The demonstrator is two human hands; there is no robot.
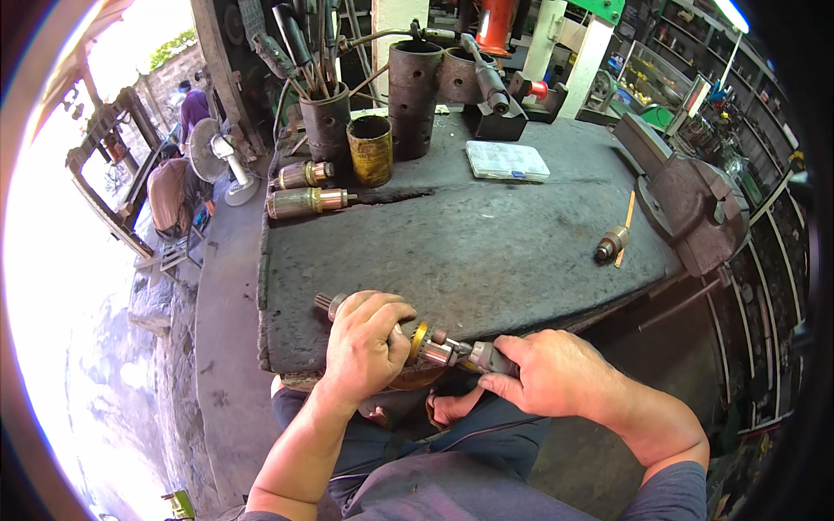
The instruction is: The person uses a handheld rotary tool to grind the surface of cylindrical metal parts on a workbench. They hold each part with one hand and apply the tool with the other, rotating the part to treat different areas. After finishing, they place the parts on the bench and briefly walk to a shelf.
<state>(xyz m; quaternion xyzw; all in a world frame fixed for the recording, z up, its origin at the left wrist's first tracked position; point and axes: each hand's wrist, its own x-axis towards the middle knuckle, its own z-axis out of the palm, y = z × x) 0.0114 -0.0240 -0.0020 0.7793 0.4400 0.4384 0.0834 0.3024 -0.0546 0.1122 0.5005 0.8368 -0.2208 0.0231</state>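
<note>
At the near edge of the workbench, my left hand (367, 337) is closed around a motor armature (433, 349). The armature's gear-toothed shaft sticks out to the left of the hand, and a yellow band and silvery commutator show on its right. In my right hand (556, 369) is a grey handheld rotary tool (493, 359), gripped with the thumb along its near side. The tool's narrow tip points left and meets the right end of the armature. Whether the tip is turning cannot be told.
Two more armatures (306, 202) lie at the bench's left. Behind them stand a yellow-stained metal cup (371, 154) and tall metal cylinders (413, 104) holding tools. A clear plastic case (507, 161), a small cylindrical part (612, 244) and a bench vise (698, 208) sit farther right. A fan (217, 148) and people are left.
</note>
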